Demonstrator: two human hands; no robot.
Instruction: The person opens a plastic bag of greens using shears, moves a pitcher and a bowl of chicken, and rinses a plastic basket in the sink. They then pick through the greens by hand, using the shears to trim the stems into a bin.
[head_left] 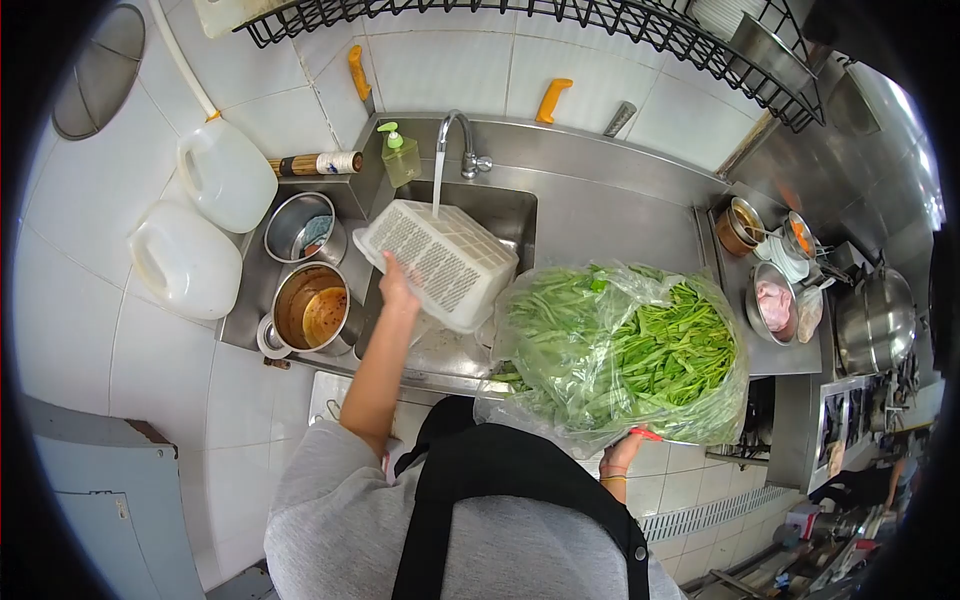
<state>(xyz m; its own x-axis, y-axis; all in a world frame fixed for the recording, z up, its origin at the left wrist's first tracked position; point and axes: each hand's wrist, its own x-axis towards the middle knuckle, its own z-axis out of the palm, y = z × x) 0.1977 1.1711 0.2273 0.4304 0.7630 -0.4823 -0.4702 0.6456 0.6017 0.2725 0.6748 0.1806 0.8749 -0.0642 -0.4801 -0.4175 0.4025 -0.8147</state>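
My left hand (pixel 399 288) grips the near side of a white perforated plastic basket (pixel 432 262), which is tilted over the sink (pixel 524 215). From the curved faucet (pixel 462 140) a stream of water falls onto the basket. On the counter to the right rests a large clear plastic bag (pixel 560 370) full of long leafy greens (pixel 685 345). At the bag's near edge, my right hand (pixel 622 455) is closed on the plastic, beside something red. Part of that hand is hidden under the bag.
Left of the sink stand two metal pots (pixel 318 308) and a green-topped pump bottle (pixel 400 158). White plastic jugs (pixel 190 260) are farther left. Bowls, one with raw meat (pixel 774 304), sit at the right. A black wire rack (pixel 560 18) hangs above.
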